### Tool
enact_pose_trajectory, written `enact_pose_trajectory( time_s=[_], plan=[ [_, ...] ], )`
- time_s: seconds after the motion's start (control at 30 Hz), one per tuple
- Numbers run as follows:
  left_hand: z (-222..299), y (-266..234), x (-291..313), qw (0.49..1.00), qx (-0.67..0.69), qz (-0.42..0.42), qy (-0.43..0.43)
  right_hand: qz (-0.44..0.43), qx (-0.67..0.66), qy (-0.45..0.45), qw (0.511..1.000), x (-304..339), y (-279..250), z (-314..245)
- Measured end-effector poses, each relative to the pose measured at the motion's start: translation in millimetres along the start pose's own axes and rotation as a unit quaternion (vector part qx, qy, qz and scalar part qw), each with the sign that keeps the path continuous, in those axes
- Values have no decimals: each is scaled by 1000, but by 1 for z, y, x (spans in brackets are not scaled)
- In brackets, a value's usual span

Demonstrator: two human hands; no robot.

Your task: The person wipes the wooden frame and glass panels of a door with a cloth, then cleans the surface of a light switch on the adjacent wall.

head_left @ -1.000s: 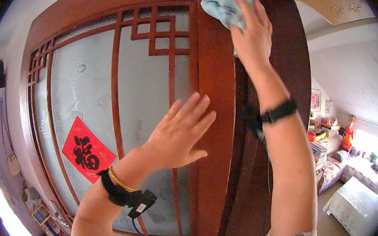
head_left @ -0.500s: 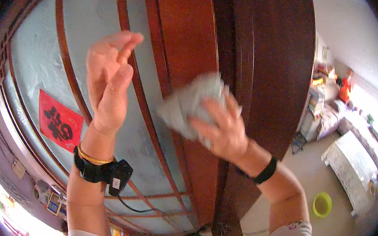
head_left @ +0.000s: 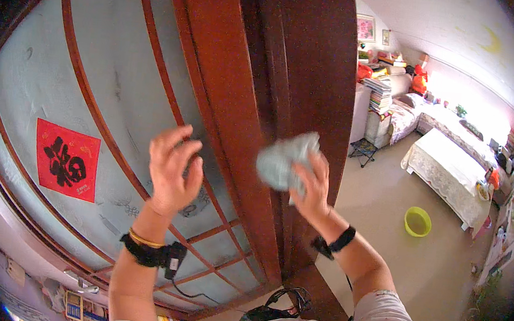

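A bunched, pale grey-green cloth (head_left: 284, 162) is gripped in my right hand (head_left: 312, 189), in front of the dark brown wooden door frame (head_left: 313, 85). The cloth is slightly blurred; whether it touches the wood I cannot tell. My left hand (head_left: 173, 174) is raised, fingers apart and a little curled, with nothing in it. It is nearest to the sliding door's frosted glass panel (head_left: 111, 35) and its reddish-brown wooden strips. A red paper square (head_left: 66, 161) with a black character is stuck to the glass. Black bands circle both my wrists.
Through the opening on the right, a yellow-green basin (head_left: 417, 222) stands on the floor. Behind it are a table with a white lace cloth (head_left: 448, 163), a sofa (head_left: 400, 121) and stacked books (head_left: 378, 95). A black bag (head_left: 273, 310) lies low near my body.
My view has turned right, showing more of the room. My left hand is lower and nearer the door frame, its fingers more spread. My right hand still holds the cloth, now lower along the frame.
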State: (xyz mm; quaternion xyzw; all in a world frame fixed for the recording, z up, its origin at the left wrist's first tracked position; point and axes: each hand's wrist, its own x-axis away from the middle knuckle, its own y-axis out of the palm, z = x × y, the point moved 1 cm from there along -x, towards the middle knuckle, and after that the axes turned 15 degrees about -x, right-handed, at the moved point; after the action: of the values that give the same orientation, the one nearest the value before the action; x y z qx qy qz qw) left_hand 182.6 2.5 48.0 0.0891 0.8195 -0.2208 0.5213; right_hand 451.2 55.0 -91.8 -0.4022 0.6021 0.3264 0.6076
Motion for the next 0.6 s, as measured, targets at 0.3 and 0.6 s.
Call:
enact_pose_trajectory(
  time_s=[0.3, 0.6],
  plan=[
    [46, 45, 33, 995, -61, -60, 51, -48, 110, 86, 989, -122, 64, 52],
    [63, 85, 17, 950, -301, -85, -28, 85, 138, -102, 982, -350, 35, 53]
  ],
)
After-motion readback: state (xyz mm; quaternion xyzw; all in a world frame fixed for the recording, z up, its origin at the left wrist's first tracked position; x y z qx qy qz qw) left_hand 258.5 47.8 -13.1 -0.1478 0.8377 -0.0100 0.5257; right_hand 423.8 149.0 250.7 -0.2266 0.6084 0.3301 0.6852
